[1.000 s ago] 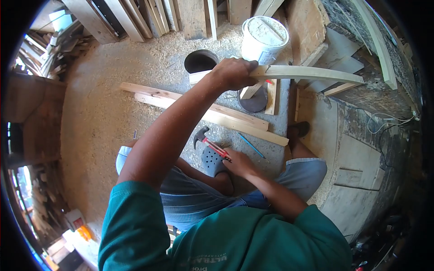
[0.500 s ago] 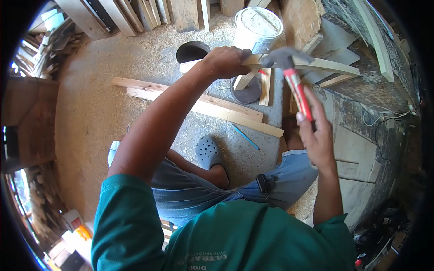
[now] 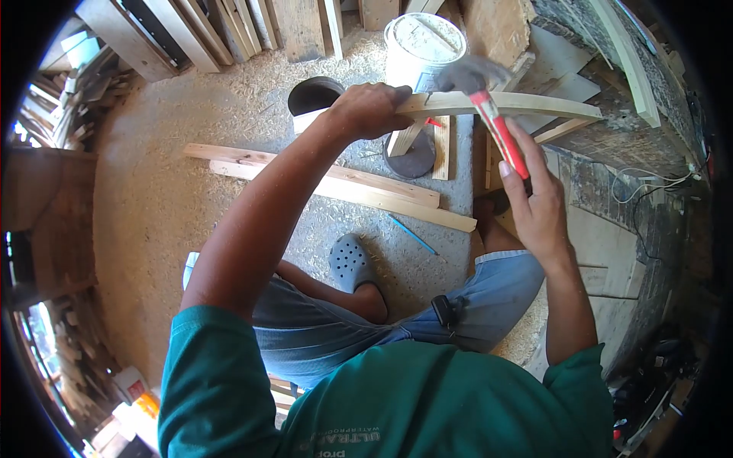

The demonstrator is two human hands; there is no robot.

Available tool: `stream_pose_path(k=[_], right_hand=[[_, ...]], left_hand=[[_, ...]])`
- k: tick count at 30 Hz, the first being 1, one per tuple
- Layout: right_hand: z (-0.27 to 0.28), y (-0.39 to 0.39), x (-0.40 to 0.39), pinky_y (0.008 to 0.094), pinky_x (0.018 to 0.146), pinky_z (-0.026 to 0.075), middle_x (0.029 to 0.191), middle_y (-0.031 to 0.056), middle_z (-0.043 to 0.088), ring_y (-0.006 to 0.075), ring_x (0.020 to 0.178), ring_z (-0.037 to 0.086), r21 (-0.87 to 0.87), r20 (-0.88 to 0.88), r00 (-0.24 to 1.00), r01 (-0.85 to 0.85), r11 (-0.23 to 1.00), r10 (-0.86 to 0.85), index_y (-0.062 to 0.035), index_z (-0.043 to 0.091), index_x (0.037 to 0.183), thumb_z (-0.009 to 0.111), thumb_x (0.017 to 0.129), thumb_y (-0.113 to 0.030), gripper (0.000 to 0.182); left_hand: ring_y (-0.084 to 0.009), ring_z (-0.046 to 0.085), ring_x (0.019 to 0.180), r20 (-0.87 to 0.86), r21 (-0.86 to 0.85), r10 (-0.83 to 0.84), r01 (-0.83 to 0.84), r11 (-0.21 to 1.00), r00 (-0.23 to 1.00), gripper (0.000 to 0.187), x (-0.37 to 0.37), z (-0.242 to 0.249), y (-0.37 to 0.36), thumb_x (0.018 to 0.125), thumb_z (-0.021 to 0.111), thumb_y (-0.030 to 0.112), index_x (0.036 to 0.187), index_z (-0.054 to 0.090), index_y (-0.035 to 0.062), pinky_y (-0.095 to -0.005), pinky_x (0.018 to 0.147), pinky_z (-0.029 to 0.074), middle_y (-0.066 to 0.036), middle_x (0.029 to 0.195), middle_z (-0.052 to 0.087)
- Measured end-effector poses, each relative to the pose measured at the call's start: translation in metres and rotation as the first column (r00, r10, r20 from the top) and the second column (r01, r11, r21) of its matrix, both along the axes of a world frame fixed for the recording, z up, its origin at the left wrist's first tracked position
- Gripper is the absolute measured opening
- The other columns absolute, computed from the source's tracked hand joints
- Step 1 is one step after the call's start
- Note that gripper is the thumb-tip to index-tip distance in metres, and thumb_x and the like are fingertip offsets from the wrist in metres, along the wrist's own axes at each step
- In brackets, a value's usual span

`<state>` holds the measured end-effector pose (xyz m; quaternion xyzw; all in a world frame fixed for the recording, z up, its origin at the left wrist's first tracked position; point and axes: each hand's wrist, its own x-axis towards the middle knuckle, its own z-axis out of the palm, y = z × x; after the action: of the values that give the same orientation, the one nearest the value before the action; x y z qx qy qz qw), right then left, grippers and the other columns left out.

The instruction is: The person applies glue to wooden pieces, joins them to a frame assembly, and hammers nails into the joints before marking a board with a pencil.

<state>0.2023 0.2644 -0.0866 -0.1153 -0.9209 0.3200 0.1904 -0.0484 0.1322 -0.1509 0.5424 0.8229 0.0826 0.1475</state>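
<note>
My left hand (image 3: 372, 109) is wrapped over a long pale wooden strip (image 3: 527, 103) that runs across in front of me. In my right hand (image 3: 538, 195) is a claw hammer (image 3: 500, 137) with a red handle. Its dark head is smeared by motion and overlaps the strip in this view. Below the strip, close to my left hand, a slanted wooden piece (image 3: 407, 140) stands over a dark round disc (image 3: 412, 158). A small red thing (image 3: 434, 122) shows just under the strip.
Two long boards (image 3: 343, 187) lie on the floor before me, with a blue pencil (image 3: 412, 234) nearby. A white bucket (image 3: 424, 40) stands behind the strip, beside a dark round container (image 3: 314, 95). Planks (image 3: 300, 30) lean at the back. Wood shavings cover the floor (image 3: 145, 206).
The hammer head has shifted slightly left and up, still over the strip. My left hand keeps its hold, and the whole view has moved a little.
</note>
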Motion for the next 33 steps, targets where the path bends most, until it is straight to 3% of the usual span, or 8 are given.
stream_pose_path(k=[5,9,12,17,23,29,32,33], right_hand=[[-0.064,0.04,0.021,0.0445,0.08,0.051,0.1,0.0115,0.064,0.0326,0.093,0.064,0.257,0.207,0.978,-0.064,0.964,0.01,-0.0067,0.059,0.118,0.062,0.086,-0.007,0.032],[-0.078,0.068,0.008,0.041,0.074,0.049,0.087,0.0063,0.056,0.0262,0.087,0.058,0.462,0.297,0.919,-0.377,0.803,0.26,-0.0097,0.061,0.107,0.066,0.078,-0.011,0.03],[-0.077,0.08,-0.01,0.0399,0.075,0.049,0.088,0.0059,0.056,0.0255,0.088,0.058,0.515,0.347,0.88,-0.468,0.718,0.325,-0.0099,0.061,0.107,0.066,0.078,-0.011,0.029],[-0.068,0.091,-0.032,0.0394,0.075,0.05,0.085,0.005,0.056,0.0248,0.084,0.059,0.549,0.21,0.925,-0.379,0.745,0.315,-0.0106,0.062,0.101,0.07,0.073,-0.009,0.029],[-0.058,0.092,-0.031,0.0392,0.074,0.05,0.089,0.0057,0.059,0.0253,0.087,0.059,0.534,0.262,0.902,-0.432,0.727,0.343,-0.0092,0.062,0.102,0.07,0.073,-0.008,0.031],[-0.058,0.086,-0.01,0.0422,0.068,0.048,0.083,0.0081,0.059,0.0297,0.078,0.061,0.339,0.178,0.934,-0.353,0.872,0.309,-0.0074,0.061,0.101,0.068,0.075,-0.006,0.027],[-0.072,0.071,-0.001,0.0402,0.061,0.046,0.074,0.0108,0.057,0.0288,0.065,0.059,0.002,-0.041,0.984,-0.172,0.985,0.172,-0.0066,0.06,0.098,0.067,0.081,-0.008,0.019],[-0.076,0.066,-0.001,0.0334,0.058,0.044,0.068,0.0062,0.056,0.0189,0.06,0.056,-0.099,-0.035,0.995,-0.099,0.99,0.096,-0.0053,0.059,0.092,0.069,0.086,-0.015,0.015]], left_hand=[[-0.0366,0.068,0.087,-0.013,0.018,-0.018,0.018,1.0,1.0,0.041,-0.001,-0.002,-0.002,0.091,0.063,0.042,0.114,0.059,0.0088,-0.0478,0.078,0.052,-0.019,0.091,0.069],[-0.0365,0.068,0.087,0.015,0.013,-0.014,0.014,1.0,1.0,0.041,-0.001,-0.001,-0.001,0.091,0.063,0.042,0.114,0.058,0.0083,-0.0484,0.078,0.052,-0.02,0.091,0.069],[-0.0361,0.068,0.086,0.005,0.014,-0.019,0.019,1.0,1.0,0.041,-0.001,-0.002,-0.001,0.092,0.063,0.042,0.115,0.058,0.0081,-0.0486,0.078,0.052,-0.019,0.09,0.069],[-0.0358,0.069,0.086,0.004,0.009,-0.015,0.015,1.0,1.0,0.043,-0.002,-0.002,-0.001,0.091,0.063,0.043,0.116,0.057,0.008,-0.0483,0.077,0.052,-0.019,0.089,0.069],[-0.0355,0.069,0.088,0.003,-0.005,0.006,-0.006,1.0,1.0,0.042,0.0,-0.001,0.0,0.091,0.064,0.042,0.117,0.058,0.0087,-0.0471,0.079,0.053,-0.018,0.093,0.07],[-0.036,0.069,0.086,0.018,0.0,0.003,-0.003,1.0,1.0,0.042,-0.001,-0.001,0.0,0.091,0.064,0.042,0.115,0.059,0.0079,-0.0473,0.078,0.053,-0.019,0.091,0.07],[-0.036,0.069,0.085,-0.007,0.03,-0.012,0.013,0.999,1.0,0.042,-0.002,-0.004,-0.002,0.091,0.064,0.042,0.115,0.058,0.0078,-0.0475,0.078,0.052,-0.02,0.091,0.069],[-0.036,0.069,0.085,-0.001,0.026,-0.014,0.014,1.0,1.0,0.042,-0.002,-0.002,-0.002,0.091,0.064,0.042,0.115,0.058,0.0077,-0.0476,0.077,0.052,-0.02,0.091,0.069]])
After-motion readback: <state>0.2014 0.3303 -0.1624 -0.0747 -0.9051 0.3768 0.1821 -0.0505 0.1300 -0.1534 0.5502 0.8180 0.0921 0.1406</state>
